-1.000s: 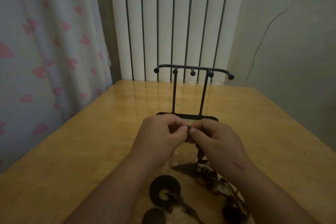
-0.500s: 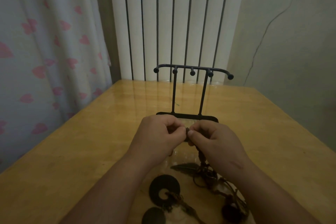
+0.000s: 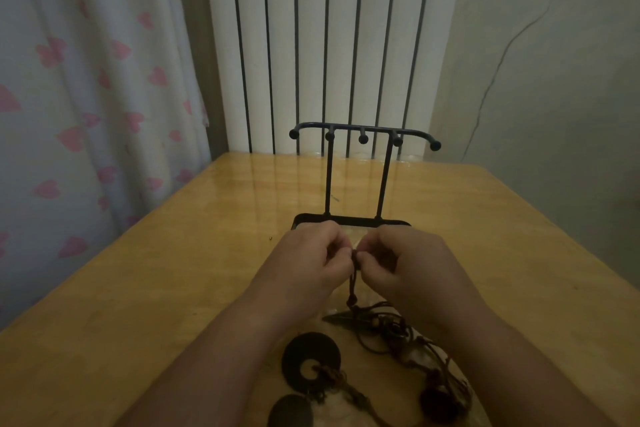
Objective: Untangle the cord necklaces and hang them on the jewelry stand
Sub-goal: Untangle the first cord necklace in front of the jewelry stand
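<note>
Brown cord point(image 3: 352, 288) rises almost straight from the knotted heap of necklaces point(image 3: 391, 326) at the near edge of the table point(image 3: 173, 288) to the spot where both hands meet. The left hand point(image 3: 311, 260) and right hand point(image 3: 412, 267) sit knuckle to knuckle, and each grip is clenched in a fingertip pinch on that one strand. Holding so close together looks meant for picking at a knot or a crossing, with one grip steadying the strand while the other teases a loop loose. I cannot tell which does which, since the fingers hide the spot. Lifting the strand clear of the table lets the weight of the heap draw it straight and shows where it runs into the rest.

The heap is not yet sorted. A dark ring-shaped pendant point(image 3: 301, 350), an oval pendant point(image 3: 291, 411), a feather-like pendant point(image 3: 337, 317) and a round dark bead point(image 3: 438, 402) lie among crossed cords. The black metal stand point(image 3: 328, 180) is upright just beyond the hands, toward the far edge, and its hooks point(image 3: 363, 139) are bare. It is near enough that a freed necklace could go straight onto a hook. With nothing hung, I judge the work to be near its start.
</note>
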{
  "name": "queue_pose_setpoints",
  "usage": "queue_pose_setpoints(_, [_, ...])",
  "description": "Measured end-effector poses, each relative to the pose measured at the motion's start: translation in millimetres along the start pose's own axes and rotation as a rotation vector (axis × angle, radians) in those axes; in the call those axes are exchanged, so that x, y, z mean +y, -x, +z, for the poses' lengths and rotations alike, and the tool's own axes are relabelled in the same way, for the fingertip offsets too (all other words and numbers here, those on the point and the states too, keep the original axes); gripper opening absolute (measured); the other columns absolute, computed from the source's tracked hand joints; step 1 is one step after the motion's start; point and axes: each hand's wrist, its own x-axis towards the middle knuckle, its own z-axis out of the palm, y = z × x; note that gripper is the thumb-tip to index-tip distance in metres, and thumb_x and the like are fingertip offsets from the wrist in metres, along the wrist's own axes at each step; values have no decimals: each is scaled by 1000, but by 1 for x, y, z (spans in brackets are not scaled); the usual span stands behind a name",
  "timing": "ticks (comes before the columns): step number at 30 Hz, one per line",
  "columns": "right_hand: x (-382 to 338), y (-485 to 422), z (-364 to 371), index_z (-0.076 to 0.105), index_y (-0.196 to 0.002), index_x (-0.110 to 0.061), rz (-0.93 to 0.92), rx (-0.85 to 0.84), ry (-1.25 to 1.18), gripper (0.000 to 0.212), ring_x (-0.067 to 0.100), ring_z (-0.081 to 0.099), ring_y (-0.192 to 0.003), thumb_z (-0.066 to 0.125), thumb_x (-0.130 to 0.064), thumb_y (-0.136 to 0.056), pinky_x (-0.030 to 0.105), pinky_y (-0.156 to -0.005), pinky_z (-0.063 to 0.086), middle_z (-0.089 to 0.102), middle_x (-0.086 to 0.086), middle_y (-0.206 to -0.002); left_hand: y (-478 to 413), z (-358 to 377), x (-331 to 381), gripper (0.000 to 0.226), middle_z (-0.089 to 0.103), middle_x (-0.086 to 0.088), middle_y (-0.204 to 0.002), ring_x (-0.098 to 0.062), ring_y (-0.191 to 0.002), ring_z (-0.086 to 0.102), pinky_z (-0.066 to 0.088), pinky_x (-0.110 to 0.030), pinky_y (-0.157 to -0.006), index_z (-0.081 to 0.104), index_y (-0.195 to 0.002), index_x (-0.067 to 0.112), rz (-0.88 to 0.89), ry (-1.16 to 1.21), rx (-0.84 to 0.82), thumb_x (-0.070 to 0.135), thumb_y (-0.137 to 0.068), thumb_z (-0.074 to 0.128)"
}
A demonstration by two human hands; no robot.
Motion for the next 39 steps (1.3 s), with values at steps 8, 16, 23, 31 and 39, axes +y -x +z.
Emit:
queue_pose_setpoints(8, [2, -6, 0, 62, -98, -29, -146, -28, 237, 11, 1, 48, -73, 54, -34, -94, 13, -62, 41, 49, -16, -81, -1, 0, -1, 25, 54, 10, -77, 0, -67, 49, 38, -12, -58, 49, -76, 37, 10, -42, -20, 23, -96, 54])
queue_pose_setpoints(16, [2, -5, 1, 47, -87, -31, -171, -57, 258, 9, 5, 43, -70, 52, -34, -94, 17, -60, 38, 44, -13, -80, -2, -4, -1, 20, 57, 13, -77, 3, -74, 53, 40, -12, -61, 54, -78, 40, 36, -44, -21, 27, -93, 59])
queue_pose_setpoints(23, [2, -6, 3, 45, -87, -33, -188, -93, 241, 9, 5, 44, -74, 53, -34, -92, 18, -63, 39, 45, -14, -81, -1, -4, -4, 23, 55, 10, -68, -1, -61, 50, 36, -16, -55, 54, -69, 36, 19, -18, -40, 23, -87, 61])
queue_pose_setpoints(31, [3, -3, 6, 47, -85, -31, -135, -41, 132, 8, 6, 46, -75, 52, -34, -91, 21, -65, 43, 48, -12, -83, -3, -5, -6, 20, 56, 13, -61, 1, -57, 49, 39, -13, -52, 60, -69, 29, -57, 214, -36, 19, -86, 60])
queue_pose_setpoints(39, [3, 0, 16, 54, -80, -29, -27, 139, -325, 11, 3, 54, -64, 54, -24, -89, 15, -51, 44, 57, -7, -69, -4, -5, -6, 18, 62, 11, -66, 0, -64, 56, 43, -18, -60, 66, -75, 24, -116, 460, 27, 17, -90, 60])
